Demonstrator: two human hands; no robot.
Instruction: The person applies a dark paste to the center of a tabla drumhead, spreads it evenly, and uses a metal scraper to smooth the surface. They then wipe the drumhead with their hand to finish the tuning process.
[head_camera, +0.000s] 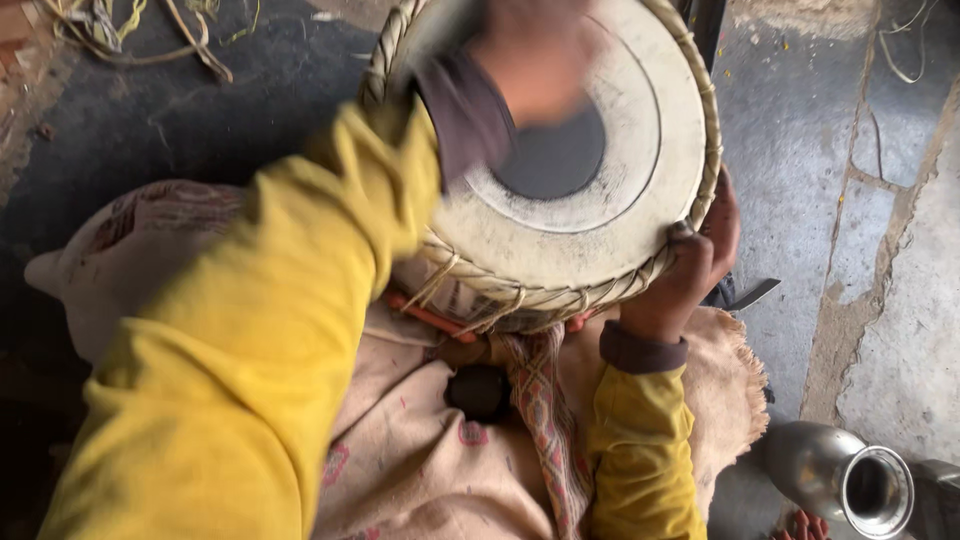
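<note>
Tabla drum (600, 200), its pale skin marked with a dark round centre patch and its rim bound in woven straps, sits tilted on the person's lap, resting on a burlap cloth (420, 460) in the upper middle of the view. At far left lies a pale sack (120, 250) on the dark ground, with loose fibre strands (130, 30) near the top corner. Next comes the left hand (530, 60), reaching in a yellow sleeve over the drumhead; it is blurred, so how far its fingers are spread I cannot tell, though it lies on or just above the skin. Below the drum a small black knob-like object (478, 392) rests on a patterned strip of cloth (545, 420). The right hand (690, 270) curls around the drum's lower right rim, fingers closed on the woven edge. At far right, a shiny metal vessel (845, 480) lies on the cracked concrete floor (800, 130).
</note>
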